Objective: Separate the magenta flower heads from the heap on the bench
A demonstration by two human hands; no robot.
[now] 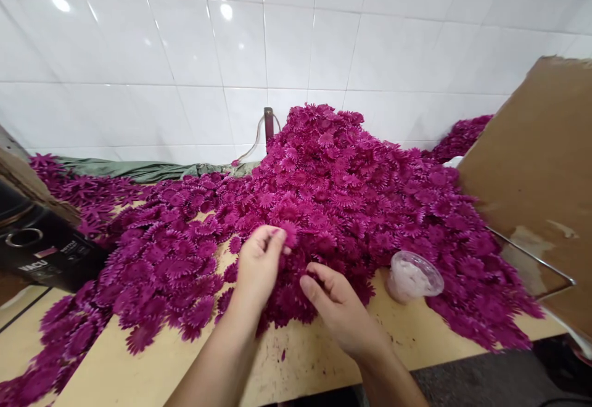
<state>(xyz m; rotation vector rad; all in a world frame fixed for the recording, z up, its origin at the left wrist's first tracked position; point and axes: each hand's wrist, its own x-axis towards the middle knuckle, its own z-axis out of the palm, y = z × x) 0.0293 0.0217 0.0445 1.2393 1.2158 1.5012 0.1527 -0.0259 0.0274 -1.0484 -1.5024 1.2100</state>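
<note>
Many magenta artificial flower heads lie in a large heap [351,185] in front of me. Just left of centre, my left hand [261,259] is closed, pinching one magenta flower head [287,233] between thumb and fingers at the heap's near side. My right hand [335,299] is lower and to the right, its thumb and curled index finger close together in front of the flowers. Whether something small sits between those fingertips is hidden. A clear plastic cup [414,276] with whitish stuff inside stands tilted to the right of my right hand.
More flower heads [161,259] spread across the wooden table [296,370] on the left. A black cylinder-like container [46,246] stands at far left. On the right leans a brown cardboard sheet [536,166] with a metal rod [531,256]. White tiles [296,43] form the back wall.
</note>
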